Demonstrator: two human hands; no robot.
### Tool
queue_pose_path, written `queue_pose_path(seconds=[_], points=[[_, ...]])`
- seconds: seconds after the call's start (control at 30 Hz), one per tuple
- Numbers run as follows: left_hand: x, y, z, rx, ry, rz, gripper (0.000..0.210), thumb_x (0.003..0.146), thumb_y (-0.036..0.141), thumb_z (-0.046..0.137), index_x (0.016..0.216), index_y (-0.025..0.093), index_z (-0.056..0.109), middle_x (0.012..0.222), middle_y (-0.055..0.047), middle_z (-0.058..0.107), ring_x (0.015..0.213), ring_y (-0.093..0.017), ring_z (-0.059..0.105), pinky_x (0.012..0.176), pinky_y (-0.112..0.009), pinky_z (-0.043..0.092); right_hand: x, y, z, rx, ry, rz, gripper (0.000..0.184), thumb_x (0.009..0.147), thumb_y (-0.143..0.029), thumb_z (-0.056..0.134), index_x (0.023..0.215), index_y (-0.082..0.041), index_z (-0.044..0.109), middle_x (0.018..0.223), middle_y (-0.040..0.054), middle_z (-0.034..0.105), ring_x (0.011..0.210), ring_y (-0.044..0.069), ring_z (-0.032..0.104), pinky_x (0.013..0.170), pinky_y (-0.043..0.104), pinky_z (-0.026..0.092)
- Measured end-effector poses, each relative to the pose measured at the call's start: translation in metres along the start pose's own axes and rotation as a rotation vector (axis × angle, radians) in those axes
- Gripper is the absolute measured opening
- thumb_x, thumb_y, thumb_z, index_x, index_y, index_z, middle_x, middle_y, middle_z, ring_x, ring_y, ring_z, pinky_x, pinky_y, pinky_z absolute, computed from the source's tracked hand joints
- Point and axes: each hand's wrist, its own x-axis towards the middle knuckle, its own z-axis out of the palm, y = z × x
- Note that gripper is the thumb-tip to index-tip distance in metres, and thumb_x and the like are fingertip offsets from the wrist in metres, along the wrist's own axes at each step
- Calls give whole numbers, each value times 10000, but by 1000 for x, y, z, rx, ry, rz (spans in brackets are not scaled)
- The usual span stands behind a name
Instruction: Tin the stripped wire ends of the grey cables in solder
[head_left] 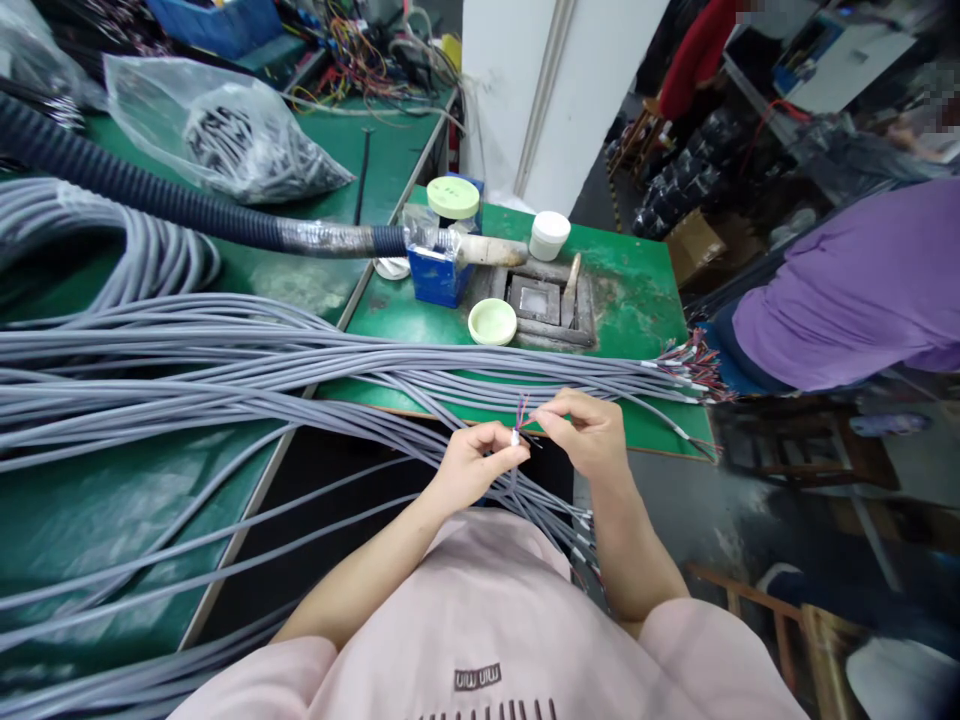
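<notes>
My left hand (480, 464) pinches the end of a grey cable (514, 478) just below its white sleeve (515, 438). From that end fan out several thin coloured wires (521, 412), pink, purple and red among them. Close by on the right, my right hand (581, 430) has thumb and forefinger pinched on one of these wires. Behind both hands, a thick bundle of grey cables (420, 358) runs across the green table, its stripped coloured ends (694, 368) at the right edge. More cable ends with white sleeves (581, 545) hang below my hands.
A square solder pot (534, 300) lies beyond the cables, with a brush-like tool (571, 290) beside it. Around it are a pale green bowl (492, 322), a white tub (550, 235), a blue box (439, 275) and a black hose (225, 215). A person in purple (855, 285) is at right.
</notes>
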Motion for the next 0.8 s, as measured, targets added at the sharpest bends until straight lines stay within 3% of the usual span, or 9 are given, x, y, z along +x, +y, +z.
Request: queue_pose_path(seconds=[0.27, 0.4, 0.6, 0.7, 0.8], points=[[7, 9, -13, -228, 37, -121, 388, 586, 498, 828, 693, 138, 728, 598, -43, 678, 573, -129, 589, 611, -261, 479, -9, 7, 0, -16, 72, -36, 149, 806, -242, 636, 671, -231, 698, 641, 4, 664, 605, 149, 581, 598, 298, 465], [6, 11, -20, -325, -63, -142, 424, 564, 529, 833, 653, 130, 722, 538, -44, 640, 515, -116, 554, 558, -254, 452, -9, 8, 0, 24, 43, -52, 127, 815, -217, 638, 711, -237, 708, 673, 3, 675, 625, 147, 595, 603, 293, 468], [4, 0, -29, -481, -229, -133, 368, 654, 509, 788, 704, 154, 706, 508, -20, 569, 509, -121, 529, 502, -252, 426, -10, 9, 2, 33, 1, -92, 113, 833, -221, 627, 785, -248, 727, 719, 15, 689, 658, 159, 613, 634, 317, 495], [5, 0, -30, -540, -231, -120, 362, 663, 517, 778, 698, 169, 685, 494, -1, 534, 481, -111, 494, 480, -252, 426, -11, 6, 4, 1, -40, -196, 133, 850, -207, 610, 883, -263, 726, 750, 21, 689, 703, 169, 624, 670, 335, 511], [10, 6, -26, -594, -159, -123, 350, 650, 499, 793, 692, 174, 668, 499, 17, 521, 471, -95, 486, 474, -232, 430, -14, 2, 12, -149, -118, -435, 241, 853, -175, 596, 1037, -287, 705, 937, 45, 711, 882, 193, 639, 804, 372, 519]])
